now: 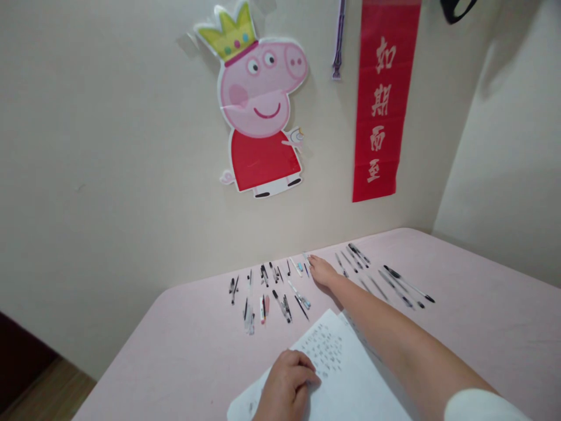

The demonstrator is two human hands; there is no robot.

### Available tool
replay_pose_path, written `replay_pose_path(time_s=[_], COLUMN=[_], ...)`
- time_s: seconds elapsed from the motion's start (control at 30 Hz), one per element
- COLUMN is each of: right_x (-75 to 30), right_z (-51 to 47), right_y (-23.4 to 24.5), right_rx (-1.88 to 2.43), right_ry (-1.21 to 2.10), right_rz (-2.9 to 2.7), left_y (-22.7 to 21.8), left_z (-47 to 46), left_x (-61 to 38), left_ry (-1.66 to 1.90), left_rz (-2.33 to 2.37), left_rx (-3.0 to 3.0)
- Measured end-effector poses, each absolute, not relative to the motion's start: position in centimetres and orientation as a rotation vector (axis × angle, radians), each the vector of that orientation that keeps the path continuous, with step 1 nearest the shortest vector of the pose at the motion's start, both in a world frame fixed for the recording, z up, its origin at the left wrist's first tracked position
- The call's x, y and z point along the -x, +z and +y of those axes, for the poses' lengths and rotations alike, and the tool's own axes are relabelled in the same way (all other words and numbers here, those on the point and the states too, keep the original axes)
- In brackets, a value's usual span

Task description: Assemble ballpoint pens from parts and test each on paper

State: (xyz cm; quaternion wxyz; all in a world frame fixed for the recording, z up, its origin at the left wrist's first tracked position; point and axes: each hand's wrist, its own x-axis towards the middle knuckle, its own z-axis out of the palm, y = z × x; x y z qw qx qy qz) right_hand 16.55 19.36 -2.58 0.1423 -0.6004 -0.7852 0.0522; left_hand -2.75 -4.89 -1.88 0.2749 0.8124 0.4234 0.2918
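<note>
a home room: cartoon pig cutout (262, 111) and red banner (382, 99) on the wall.

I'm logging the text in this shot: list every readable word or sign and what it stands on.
"如期而至", read top to bottom, on the red wall banner.
Handwriting on the white sheet under the left hand: too small to read.
Pens by the right hand: no legible print.

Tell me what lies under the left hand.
A white handwritten sheet lies under the left hand, itself on the pink table. Any writing beneath the hand is covered.
</note>
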Motion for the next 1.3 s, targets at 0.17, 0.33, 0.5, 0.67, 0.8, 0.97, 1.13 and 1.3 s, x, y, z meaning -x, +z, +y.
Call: replay_pose_path(time_s=[0.17,0.33,0.5,0.67,0.8,0.97,1.13,1.3], right_x=[-16.0,-16.2,-16.6,-16.7,-16.9,-17.5,-17.8,-17.6], right_z=[20.1,19.0,17.0,14.4,12.2,9.9,8.9,8.8], right_y=[-2.5,-2.0,-1.3,-1.0,-0.8,-0.2,0.0,-0.2], right_rx=[1.699,1.676,1.727,1.795,1.814,1.767,1.737,1.768], right_ry=[0.193,0.177,0.148,0.099,0.075,0.019,-0.025,-0.075], right_rz=[-2.311,-2.355,-2.373,-2.372,-2.394,-2.426,-2.434,-2.373], left_y=[-2.3,-2.2,-2.0,-2.0,-1.9,-1.8,-1.7,-2.1], left_z=[-4.7,-4.7,-4.8,-5.0,-5.1,-5.2,-5.2,-5.1], left_x=[2.7,2.8,2.9,2.9,2.8,2.8,2.8,2.9], left_ry=[0.779,0.771,0.782,0.789,0.795,0.805,0.805,0.816], left_rz=[1.139,1.138,1.122,1.137,1.136,1.135,1.139,1.111], left_rx=[-2.191,-2.178,-2.188,-2.204,-2.192,-2.197,-2.194,-2.187])
